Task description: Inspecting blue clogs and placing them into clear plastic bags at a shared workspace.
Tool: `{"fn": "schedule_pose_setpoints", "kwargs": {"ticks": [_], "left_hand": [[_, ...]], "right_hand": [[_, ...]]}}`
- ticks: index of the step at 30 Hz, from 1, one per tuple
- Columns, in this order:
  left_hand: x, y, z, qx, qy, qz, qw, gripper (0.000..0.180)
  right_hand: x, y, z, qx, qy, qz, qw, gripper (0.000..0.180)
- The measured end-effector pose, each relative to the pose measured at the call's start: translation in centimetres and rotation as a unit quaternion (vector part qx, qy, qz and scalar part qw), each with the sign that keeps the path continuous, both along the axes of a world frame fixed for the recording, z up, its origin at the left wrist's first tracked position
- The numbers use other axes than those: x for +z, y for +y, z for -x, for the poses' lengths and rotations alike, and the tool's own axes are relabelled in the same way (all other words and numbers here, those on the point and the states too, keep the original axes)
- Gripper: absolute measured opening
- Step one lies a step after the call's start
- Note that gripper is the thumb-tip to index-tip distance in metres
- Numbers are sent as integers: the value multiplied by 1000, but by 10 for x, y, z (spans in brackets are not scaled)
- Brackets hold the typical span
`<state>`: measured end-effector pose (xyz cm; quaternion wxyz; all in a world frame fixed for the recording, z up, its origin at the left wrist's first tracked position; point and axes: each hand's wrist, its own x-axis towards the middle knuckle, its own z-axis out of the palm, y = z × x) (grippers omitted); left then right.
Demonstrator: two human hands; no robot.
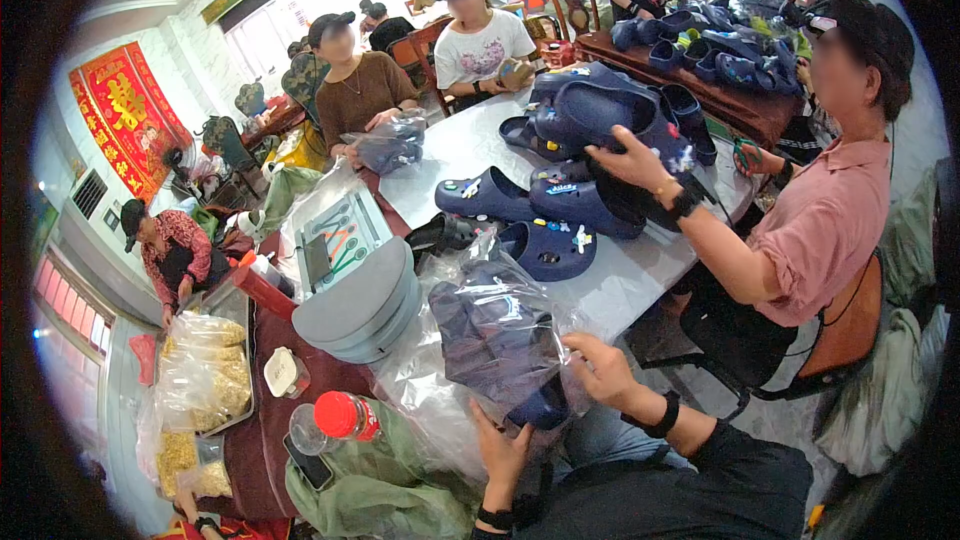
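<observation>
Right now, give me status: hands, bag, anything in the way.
Left hand at clear bag's lower edge, right hand at its right side. Navy clogs inside bag. Loose clogs on table just beyond; grey case close on left.

Clogs [545,410]: navy; charms [583,237]: white, yellow, blue; bag [405,380]: clear, whitish glints; sleeve [745,450]: black; wristband [664,415]: black; cloth [370,490]: dull green; jar lid [336,414]: red; case [350,308]: blue-grey; tablecloth [262,445]: maroon; banner [120,130]: red, gold characters; shirt [830,220]: pink; T-shirt [490,52]: white, pinkish print; blouse [192,232]: red, mottled
</observation>
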<state>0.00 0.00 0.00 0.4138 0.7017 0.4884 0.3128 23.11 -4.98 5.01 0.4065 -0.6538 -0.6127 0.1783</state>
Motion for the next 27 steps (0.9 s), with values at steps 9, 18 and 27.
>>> {"fn": "schedule_pose_setpoints", "kwargs": {"ticks": [9, 18, 27], "left_hand": [[-32, 0, 1, 26, -14, 131, 991, 71], [-6, 4, 16, -65, 14, 62, 996, 21], [11, 2, 27, -93, -49, -40, 994, 8]], "right_hand": [[29, -18, 34, 130, -154, 29, 979, 99], [8, -16, 37, 135, -211, -7, 968, 81], [21, -20, 50, 68, -70, -92, 991, 69]]}}
